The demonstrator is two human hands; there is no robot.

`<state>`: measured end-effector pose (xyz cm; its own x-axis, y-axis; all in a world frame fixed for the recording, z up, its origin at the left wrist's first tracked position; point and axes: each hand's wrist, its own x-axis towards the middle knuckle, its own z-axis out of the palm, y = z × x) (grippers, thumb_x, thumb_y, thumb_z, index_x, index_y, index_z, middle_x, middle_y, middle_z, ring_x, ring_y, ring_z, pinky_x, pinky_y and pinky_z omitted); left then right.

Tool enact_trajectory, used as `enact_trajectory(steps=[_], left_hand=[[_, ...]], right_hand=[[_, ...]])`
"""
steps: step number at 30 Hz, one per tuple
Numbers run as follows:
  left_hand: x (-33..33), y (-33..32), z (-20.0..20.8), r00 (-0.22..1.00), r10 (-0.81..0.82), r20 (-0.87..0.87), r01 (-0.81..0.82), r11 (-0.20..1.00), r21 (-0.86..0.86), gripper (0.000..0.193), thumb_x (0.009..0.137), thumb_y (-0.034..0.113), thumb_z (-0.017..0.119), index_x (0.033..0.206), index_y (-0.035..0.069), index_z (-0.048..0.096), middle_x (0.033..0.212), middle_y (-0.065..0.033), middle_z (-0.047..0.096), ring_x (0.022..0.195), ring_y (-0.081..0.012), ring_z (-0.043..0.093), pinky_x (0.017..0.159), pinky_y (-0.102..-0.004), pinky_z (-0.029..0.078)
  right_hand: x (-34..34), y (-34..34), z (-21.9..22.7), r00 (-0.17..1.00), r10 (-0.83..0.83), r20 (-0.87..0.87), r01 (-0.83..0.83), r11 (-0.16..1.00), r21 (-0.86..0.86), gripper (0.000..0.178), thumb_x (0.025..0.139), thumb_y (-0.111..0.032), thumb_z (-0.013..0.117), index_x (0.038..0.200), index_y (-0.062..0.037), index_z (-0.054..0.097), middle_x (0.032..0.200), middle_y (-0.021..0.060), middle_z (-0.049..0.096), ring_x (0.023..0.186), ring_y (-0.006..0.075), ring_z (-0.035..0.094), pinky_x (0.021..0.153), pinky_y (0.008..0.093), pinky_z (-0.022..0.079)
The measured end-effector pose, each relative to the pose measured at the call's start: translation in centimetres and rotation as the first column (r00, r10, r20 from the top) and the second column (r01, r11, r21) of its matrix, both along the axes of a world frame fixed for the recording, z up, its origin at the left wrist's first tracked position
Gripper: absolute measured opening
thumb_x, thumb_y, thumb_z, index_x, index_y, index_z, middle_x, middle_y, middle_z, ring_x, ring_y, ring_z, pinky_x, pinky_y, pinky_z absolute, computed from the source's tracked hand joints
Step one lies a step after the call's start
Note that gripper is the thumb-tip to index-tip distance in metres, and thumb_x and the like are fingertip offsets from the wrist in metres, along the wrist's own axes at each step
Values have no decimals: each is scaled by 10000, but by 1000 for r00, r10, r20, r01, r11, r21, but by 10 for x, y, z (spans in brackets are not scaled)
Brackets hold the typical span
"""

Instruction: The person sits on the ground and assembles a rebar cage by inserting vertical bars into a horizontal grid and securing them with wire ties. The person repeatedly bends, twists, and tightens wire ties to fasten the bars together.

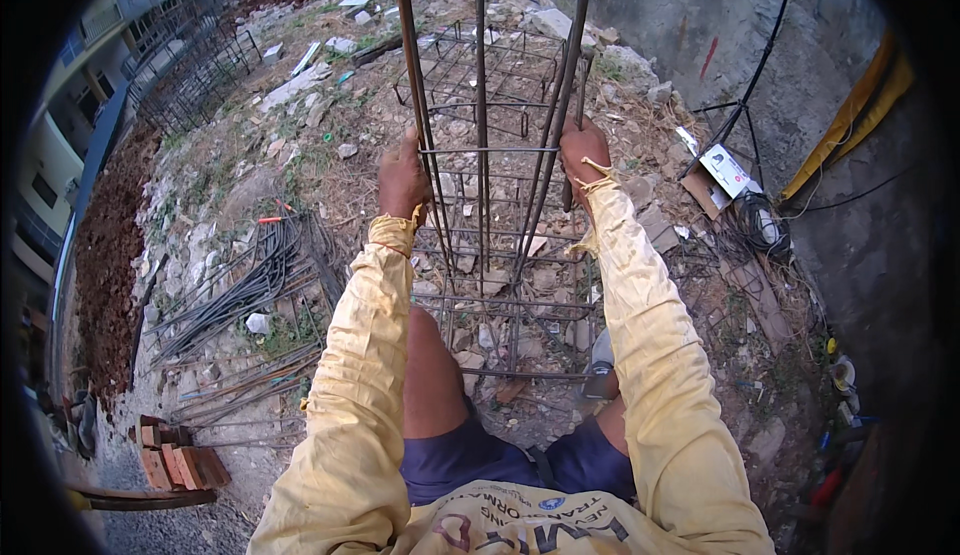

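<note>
Rebar cage point(484, 195) stands upright just past the knees, its foot in a ground-level grid point(560, 303) that already looks made up. Further up, the right hand point(583, 155) is closed on a short dark rod point(583, 95); left hand point(403, 177) is at the left upright, can't tell what its fingers grip. I'd call it partway: one crossbar point(510, 149) spans between the hands, with bare uprights above. Beyond, more bent-rod framework point(470, 105) over rubble.

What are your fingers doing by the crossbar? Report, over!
Left fingers at the crossbar's left end; right fingers around a rod. Crossbar runs across the uprights. Loose rods on the ground, left.
</note>
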<state>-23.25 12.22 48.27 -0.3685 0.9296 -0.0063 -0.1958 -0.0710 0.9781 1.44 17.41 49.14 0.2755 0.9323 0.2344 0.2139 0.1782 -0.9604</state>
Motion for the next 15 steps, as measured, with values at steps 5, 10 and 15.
enact_trajectory(steps=[5,10,15], left_hand=[[0,-17,15,933,-177,313,226,966,-126,448,949,504,458,886,69,551,707,5,516,427,-55,283,364,-223,235],[6,-9,-1,539,-450,712,343,890,302,319,996,366,415,855,121,562,838,-1,595,454,-52,267,390,-207,252],[26,-39,-21,452,-373,811,168,928,333,323,981,351,423,734,149,473,724,2,520,438,-76,285,397,-229,265]], right_hand=[[-9,-9,7,984,-72,161,67,997,35,314,884,-295,552,913,3,646,732,200,629,676,333,607,668,402,464],[1,2,-1,999,14,43,-16,999,41,303,895,-280,551,920,7,643,723,190,628,680,302,607,660,395,459],[-5,-12,-10,991,116,-74,-123,987,-99,314,915,-264,531,1019,13,633,771,139,631,714,232,581,685,346,443]])
